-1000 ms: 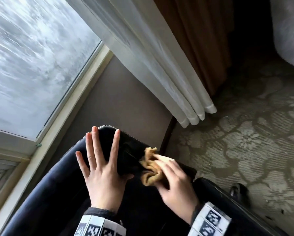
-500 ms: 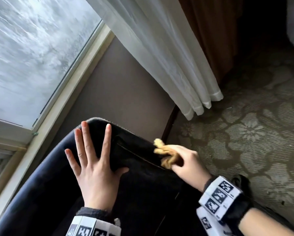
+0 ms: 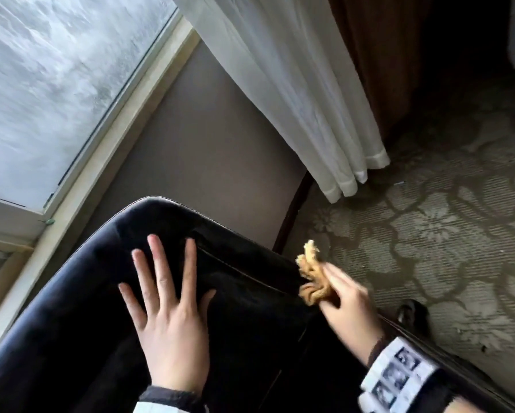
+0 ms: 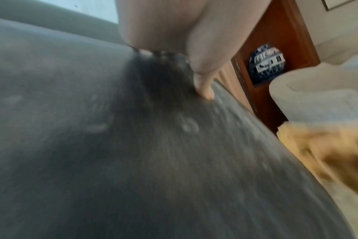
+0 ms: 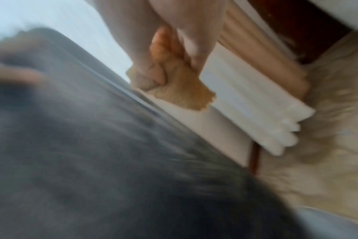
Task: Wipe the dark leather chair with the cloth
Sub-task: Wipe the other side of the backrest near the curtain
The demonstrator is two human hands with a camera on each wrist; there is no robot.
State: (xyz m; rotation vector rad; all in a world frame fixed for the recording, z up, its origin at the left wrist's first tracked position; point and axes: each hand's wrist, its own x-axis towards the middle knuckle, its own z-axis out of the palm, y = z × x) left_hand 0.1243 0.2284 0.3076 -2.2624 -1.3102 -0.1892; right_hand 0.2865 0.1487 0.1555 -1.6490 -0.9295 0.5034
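The dark leather chair (image 3: 80, 308) fills the lower left of the head view, its stitched top edge curving across the middle. My left hand (image 3: 166, 317) lies flat on the leather with its fingers spread and straight. A bunched tan cloth (image 3: 311, 275) is gripped by my right hand (image 3: 344, 305) at the chair's right edge, where leather meets carpet. In the right wrist view the cloth (image 5: 174, 84) sticks out below my curled fingers, beside the blurred chair (image 5: 92, 161). The left wrist view shows the leather (image 4: 92, 145) close up, with the cloth (image 4: 327, 153) at its right.
A window (image 3: 56, 84) with a pale frame stands at the upper left, and a grey wall panel (image 3: 205, 150) lies behind the chair. White sheer curtains (image 3: 304, 93) hang to the patterned carpet (image 3: 444, 248). A dark chair caster (image 3: 412, 315) sits on the carpet at the right.
My right hand has swept the cloth rightward, from beside my left hand to the chair's right edge. The left hand has stayed flat on the leather.
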